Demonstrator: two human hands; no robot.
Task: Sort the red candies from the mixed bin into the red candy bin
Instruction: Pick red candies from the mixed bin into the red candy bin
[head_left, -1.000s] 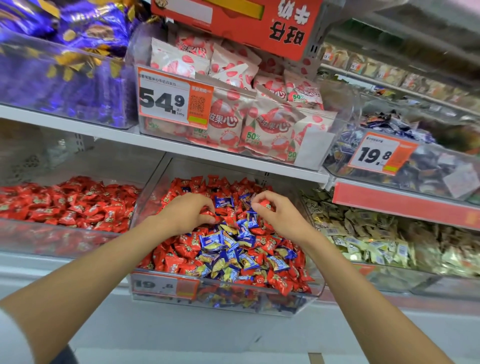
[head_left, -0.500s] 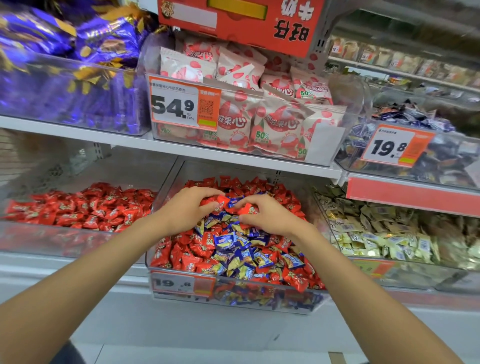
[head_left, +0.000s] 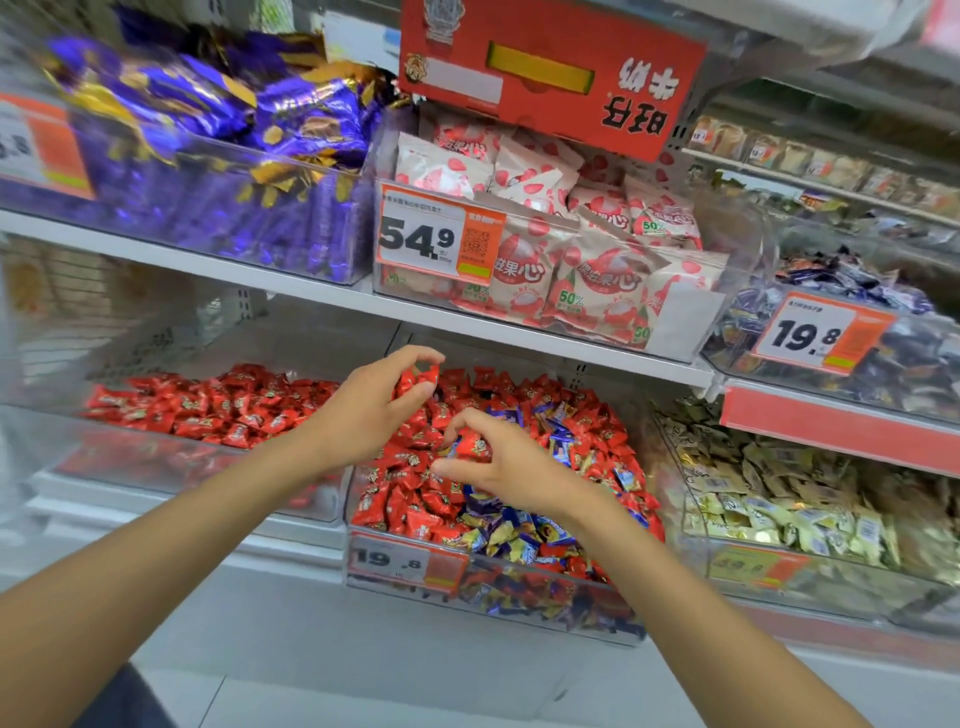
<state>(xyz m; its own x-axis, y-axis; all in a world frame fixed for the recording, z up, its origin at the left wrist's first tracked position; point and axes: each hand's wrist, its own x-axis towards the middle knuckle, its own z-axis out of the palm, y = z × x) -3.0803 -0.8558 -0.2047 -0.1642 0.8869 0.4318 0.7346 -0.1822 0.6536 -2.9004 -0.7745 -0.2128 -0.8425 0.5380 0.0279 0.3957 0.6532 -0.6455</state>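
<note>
The mixed bin (head_left: 488, 597) is a clear plastic box on the lower shelf, full of red and blue-yellow wrapped candies. My left hand (head_left: 363, 410) is raised over its back left part and pinches red candies (head_left: 415, 379) between thumb and fingers. My right hand (head_left: 498, 462) hovers over the middle of the pile and pinches one red candy (head_left: 472, 444) between thumb and forefinger. The red candy bin (head_left: 171, 467) stands directly to the left, holding only red candies (head_left: 218, 405).
A bin of pale gold-wrapped candies (head_left: 779, 499) stands to the right. The shelf above (head_left: 311, 296) carries purple candy bags (head_left: 218, 135), pink-white snack bags (head_left: 571, 249) and price tags. The shelf edge overhangs the lower bins.
My left hand has lifted out of the pile with red candies and moved up and left. My right hand has stayed low over the pile, now pinching a red candy.
</note>
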